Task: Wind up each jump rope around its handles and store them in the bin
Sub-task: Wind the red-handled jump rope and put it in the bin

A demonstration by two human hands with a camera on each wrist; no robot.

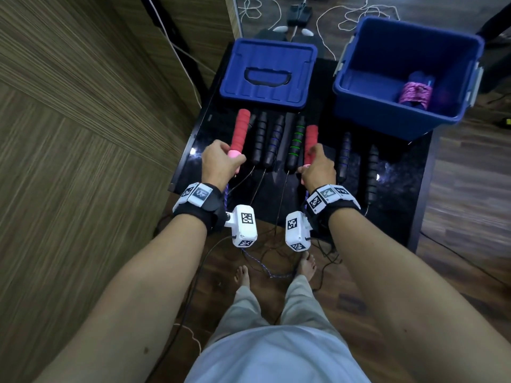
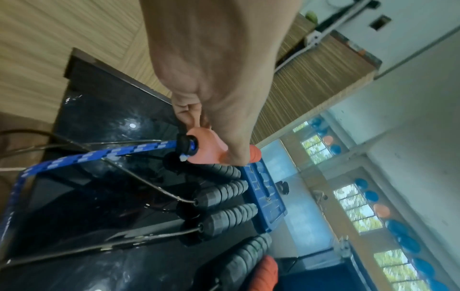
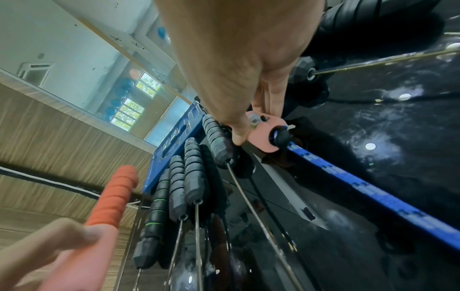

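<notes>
My left hand (image 1: 219, 161) grips the pink end of one red-wrapped jump rope handle (image 1: 240, 131), lifted over the black table's left side. My right hand (image 1: 318, 167) grips the pink end of the matching red handle (image 1: 311, 139) near the table's middle. A blue braided rope (image 2: 82, 158) runs from the left handle's pink end (image 2: 206, 149) and hangs off the front edge; the blue rope (image 3: 368, 195) also leaves the right handle's pink end (image 3: 263, 135). The open blue bin (image 1: 359, 87) at the back right holds a wound purple rope (image 1: 414, 94).
Several black jump rope handles (image 1: 261, 136) lie side by side on the black table (image 1: 392, 172), their thin cords trailing over the front edge to the floor. A blue bin lid (image 1: 268, 73) lies at the back left. A wood-panelled wall stands to the left.
</notes>
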